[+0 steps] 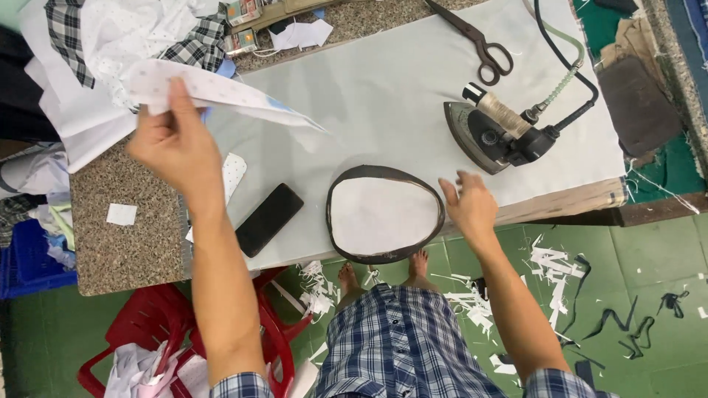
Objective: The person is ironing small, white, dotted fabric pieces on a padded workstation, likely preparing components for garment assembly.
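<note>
A long white dotted fabric strip (pixel 221 92) is held up in the upper left of the frame by the left hand (pixel 173 144), pinched at one end between thumb and fingers, so that its far end hangs free over the white pressing cloth (pixel 391 96) that covers the table. The right hand (pixel 470 205) is spread open and holds nothing; it is kept just above the table's near edge, right beside a dark oval band (pixel 385 214) that lies flat on the cloth at the lower centre.

A black phone (pixel 268 219) is seen left of the oval band, near the left forearm. An iron (pixel 495 133) with its hose stands on the cloth at the upper right, well apart from both hands, and dark scissors (pixel 472 38) lie above it near the top edge. Checked and white fabric is piled at the upper left. Paper and cloth scraps are scattered on the green floor (pixel 656 250) below.

As a judgement, the strip would best be kept taut and untwisted while it is lifted, and the sagging end kept clear of the iron.
</note>
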